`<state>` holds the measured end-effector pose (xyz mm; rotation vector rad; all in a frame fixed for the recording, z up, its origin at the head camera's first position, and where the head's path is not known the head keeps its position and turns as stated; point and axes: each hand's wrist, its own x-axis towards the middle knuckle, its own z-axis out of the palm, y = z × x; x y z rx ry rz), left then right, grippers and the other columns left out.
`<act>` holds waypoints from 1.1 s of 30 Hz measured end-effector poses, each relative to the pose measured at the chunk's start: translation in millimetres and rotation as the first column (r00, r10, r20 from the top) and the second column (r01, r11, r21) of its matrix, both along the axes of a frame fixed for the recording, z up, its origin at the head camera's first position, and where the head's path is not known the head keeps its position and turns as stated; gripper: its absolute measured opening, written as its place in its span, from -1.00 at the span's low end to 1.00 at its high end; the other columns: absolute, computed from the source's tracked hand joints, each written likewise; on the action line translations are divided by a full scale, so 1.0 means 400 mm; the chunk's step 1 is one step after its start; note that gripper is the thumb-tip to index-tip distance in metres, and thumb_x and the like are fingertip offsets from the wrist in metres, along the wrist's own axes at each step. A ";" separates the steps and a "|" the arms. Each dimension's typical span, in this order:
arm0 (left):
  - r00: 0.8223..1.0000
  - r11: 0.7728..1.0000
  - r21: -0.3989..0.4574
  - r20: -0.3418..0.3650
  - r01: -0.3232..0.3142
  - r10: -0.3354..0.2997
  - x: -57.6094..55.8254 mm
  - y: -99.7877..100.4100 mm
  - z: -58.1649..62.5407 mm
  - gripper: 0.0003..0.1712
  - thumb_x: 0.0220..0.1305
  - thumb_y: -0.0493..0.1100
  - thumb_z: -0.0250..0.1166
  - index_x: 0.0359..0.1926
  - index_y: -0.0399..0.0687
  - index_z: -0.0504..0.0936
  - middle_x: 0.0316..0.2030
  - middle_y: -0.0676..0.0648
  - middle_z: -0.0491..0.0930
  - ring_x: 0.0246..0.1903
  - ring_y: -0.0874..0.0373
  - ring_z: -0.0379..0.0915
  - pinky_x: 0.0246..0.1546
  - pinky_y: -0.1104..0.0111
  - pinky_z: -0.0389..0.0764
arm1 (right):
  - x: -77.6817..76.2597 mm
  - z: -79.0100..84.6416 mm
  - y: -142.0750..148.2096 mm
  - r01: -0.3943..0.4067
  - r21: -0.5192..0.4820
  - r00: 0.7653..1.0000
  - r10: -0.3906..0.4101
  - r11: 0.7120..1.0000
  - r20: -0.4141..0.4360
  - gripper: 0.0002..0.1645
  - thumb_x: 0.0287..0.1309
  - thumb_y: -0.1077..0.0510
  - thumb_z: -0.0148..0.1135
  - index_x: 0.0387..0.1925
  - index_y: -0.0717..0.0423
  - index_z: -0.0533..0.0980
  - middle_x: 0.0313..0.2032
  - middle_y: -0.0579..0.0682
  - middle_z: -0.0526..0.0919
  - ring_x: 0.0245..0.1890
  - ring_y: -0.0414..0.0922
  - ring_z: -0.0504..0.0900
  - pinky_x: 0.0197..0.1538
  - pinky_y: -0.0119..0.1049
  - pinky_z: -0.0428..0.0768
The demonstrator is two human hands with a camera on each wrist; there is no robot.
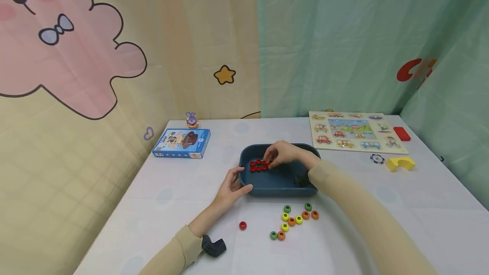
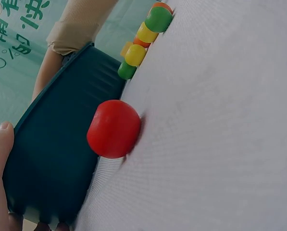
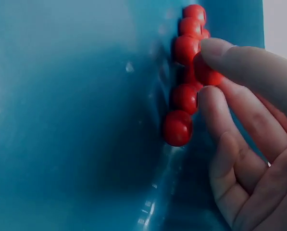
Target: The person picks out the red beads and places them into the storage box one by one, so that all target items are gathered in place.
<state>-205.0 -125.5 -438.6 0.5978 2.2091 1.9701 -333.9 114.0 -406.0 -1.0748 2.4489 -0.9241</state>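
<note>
A dark blue plastic tray (image 1: 279, 191) stands mid-table. My left hand (image 1: 230, 188) grips its left end, thumb at the front wall and fingers at the side. Inside, my right hand (image 1: 282, 154) pinches a red bead (image 3: 208, 72) between thumb and fingertip, close over other red beads (image 3: 178, 128). These red beads sit together in two short rows at the tray's left part. One loose red bead (image 1: 243, 225) lies on the table in front of the tray, and looms large before the tray wall in the left wrist view.
Green, yellow and orange beads (image 1: 292, 222) lie scattered before the tray. A black curved piece (image 1: 214, 246) is beside my left wrist. Behind are a blue box (image 1: 181, 143), a small rabbit figure (image 1: 192, 120), a picture puzzle board (image 1: 357, 133), a red block (image 1: 402, 133) and a yellow arch block (image 1: 400, 164).
</note>
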 end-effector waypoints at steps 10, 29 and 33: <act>1.000 1.000 -0.005 -0.001 -0.012 0.012 0.000 -0.001 -0.003 -0.28 0.14 -0.15 0.24 0.23 -0.25 0.09 0.33 -0.23 -0.08 0.23 -0.17 0.02 0.09 0.25 0.30 | 0.000 -0.017 -0.004 -0.009 0.044 0.999 0.007 0.999 0.036 -0.74 -0.14 0.23 0.37 -0.30 0.09 0.59 -0.35 -0.10 0.63 -0.34 -0.24 0.57 -0.23 -0.38 0.56; 1.000 0.999 0.028 -0.015 0.017 -0.016 0.002 0.002 0.001 -0.29 0.16 -0.23 0.21 0.23 -0.32 0.05 0.30 -0.30 -0.04 0.21 -0.21 0.03 0.10 0.22 0.29 | 0.044 0.116 0.008 -0.039 -0.113 0.999 0.036 0.993 -0.030 -0.57 -0.06 0.12 0.33 -0.09 0.13 0.52 -0.20 -0.01 0.63 -0.34 -0.21 0.58 -0.25 -0.32 0.57; 1.000 1.000 0.019 -0.013 0.012 -0.012 0.003 0.003 0.005 -0.29 0.16 -0.23 0.22 0.23 -0.32 0.04 0.30 -0.30 -0.03 0.21 -0.21 0.04 0.11 0.18 0.27 | 0.089 0.174 0.010 -0.075 -0.220 0.993 0.053 0.973 -0.102 -0.58 -0.04 0.03 0.31 -0.09 0.06 0.53 -0.19 -0.01 0.62 -0.36 -0.20 0.57 -0.21 -0.30 0.56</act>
